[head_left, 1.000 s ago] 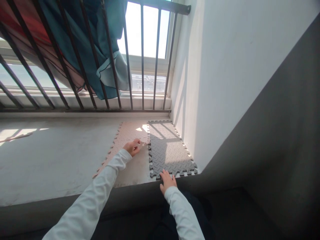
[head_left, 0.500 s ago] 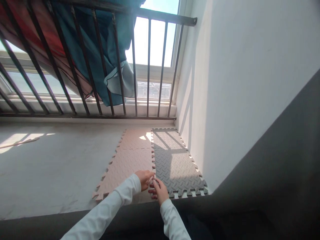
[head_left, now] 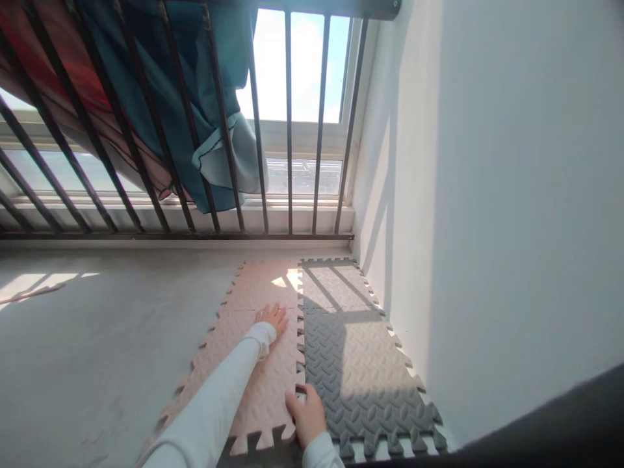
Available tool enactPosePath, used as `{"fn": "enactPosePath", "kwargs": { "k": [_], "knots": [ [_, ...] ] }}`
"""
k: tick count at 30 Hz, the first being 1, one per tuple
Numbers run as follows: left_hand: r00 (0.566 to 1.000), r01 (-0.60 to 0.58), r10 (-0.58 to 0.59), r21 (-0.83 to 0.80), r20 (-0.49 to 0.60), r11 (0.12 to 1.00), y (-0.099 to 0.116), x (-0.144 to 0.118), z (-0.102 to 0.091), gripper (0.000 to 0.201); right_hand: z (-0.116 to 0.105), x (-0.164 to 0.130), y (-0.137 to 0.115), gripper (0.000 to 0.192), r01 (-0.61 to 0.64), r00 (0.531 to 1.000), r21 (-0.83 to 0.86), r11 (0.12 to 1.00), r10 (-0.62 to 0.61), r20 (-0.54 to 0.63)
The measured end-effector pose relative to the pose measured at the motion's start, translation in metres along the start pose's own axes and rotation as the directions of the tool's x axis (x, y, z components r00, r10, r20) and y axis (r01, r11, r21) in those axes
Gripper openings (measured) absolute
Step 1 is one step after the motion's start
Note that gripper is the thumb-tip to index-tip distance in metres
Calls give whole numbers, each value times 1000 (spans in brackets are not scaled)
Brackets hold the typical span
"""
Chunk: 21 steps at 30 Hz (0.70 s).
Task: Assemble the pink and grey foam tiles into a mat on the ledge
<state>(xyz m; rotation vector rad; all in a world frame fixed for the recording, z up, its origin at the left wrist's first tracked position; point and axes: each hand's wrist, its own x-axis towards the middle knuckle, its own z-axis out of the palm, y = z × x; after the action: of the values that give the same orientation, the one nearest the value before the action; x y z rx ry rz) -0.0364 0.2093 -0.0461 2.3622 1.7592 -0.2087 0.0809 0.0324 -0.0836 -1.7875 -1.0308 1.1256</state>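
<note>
Foam puzzle mats getting pressed together on a concrete ledge (head_left: 97, 338)

Grey mats (head_left: 351, 351) sit right against the wall so the pink mats (head_left: 258, 364) lock along their left edge. Left hand (head_left: 273, 318) lies flat, fingers spread, farther up the pink; right hand (head_left: 306, 415) presses the near seam, holding nothing.

The single head-worn camera looks forward and down, close over the foam mats (head_left: 312, 364); barred window (head_left: 287, 123) at 12 o'clock, wall (head_left: 487, 195) at 3 o'clock.
</note>
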Motion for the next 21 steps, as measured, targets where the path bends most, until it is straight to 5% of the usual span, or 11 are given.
{"fn": "enactPosePath", "kwargs": {
  "k": [5,11,21],
  "knots": [
    [994,110,-109,-27,29,994,4,4,0,50,-5,-12,-9,21,82,992,-102,991,-71,100],
    [993,108,-105,-63,52,992,0,5,-5,48,3,-31,-15,24,208,969,-215,954,-230,-85],
    [989,113,-101,-114,106,987,-1,7,-14,48,35,-70,-4,24,300,930,-251,920,-341,-137]
  ]
}}
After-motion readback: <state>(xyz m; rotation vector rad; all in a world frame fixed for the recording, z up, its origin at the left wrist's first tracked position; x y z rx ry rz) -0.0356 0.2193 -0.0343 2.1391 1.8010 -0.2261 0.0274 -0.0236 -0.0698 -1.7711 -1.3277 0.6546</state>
